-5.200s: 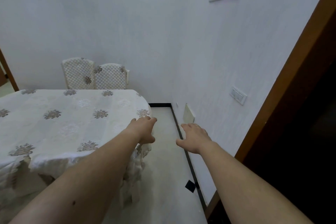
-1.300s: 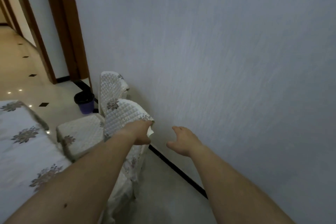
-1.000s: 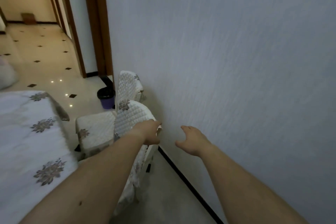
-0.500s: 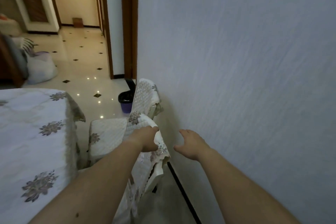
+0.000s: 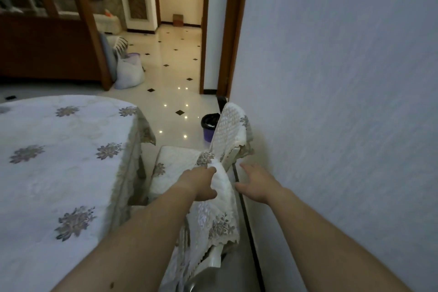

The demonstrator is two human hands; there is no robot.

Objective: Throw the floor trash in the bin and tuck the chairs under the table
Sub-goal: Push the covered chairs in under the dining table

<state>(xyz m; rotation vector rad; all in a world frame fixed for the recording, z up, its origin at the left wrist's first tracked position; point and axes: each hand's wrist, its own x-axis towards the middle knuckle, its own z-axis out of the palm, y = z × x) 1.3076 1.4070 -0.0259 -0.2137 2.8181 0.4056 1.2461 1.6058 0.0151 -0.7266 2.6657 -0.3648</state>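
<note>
Two chairs with white quilted covers stand in a row between the table and the wall. My left hand (image 5: 201, 184) grips the top of the near chair's backrest (image 5: 214, 218). My right hand (image 5: 257, 184) hovers open just right of that backrest, fingers spread, touching nothing. The far chair (image 5: 228, 135) stands beyond it, its seat (image 5: 175, 168) facing the table (image 5: 59, 161), which wears a white flowered cloth. A purple bin (image 5: 209, 127) with a black liner sits on the floor behind the far chair; something white shows inside it.
A pale wall (image 5: 343, 114) runs close along the right, leaving a narrow strip of floor. A white sack (image 5: 129, 71) leans on a dark wooden cabinet (image 5: 47, 47) at the back left. A tiled hallway opens straight ahead past a wooden door frame (image 5: 231, 31).
My view has swung left along the wall, from the room corner to the two chairs and hallway. My left hand has reached and closed on the near chair's backrest; my right hand stays open beside it.
</note>
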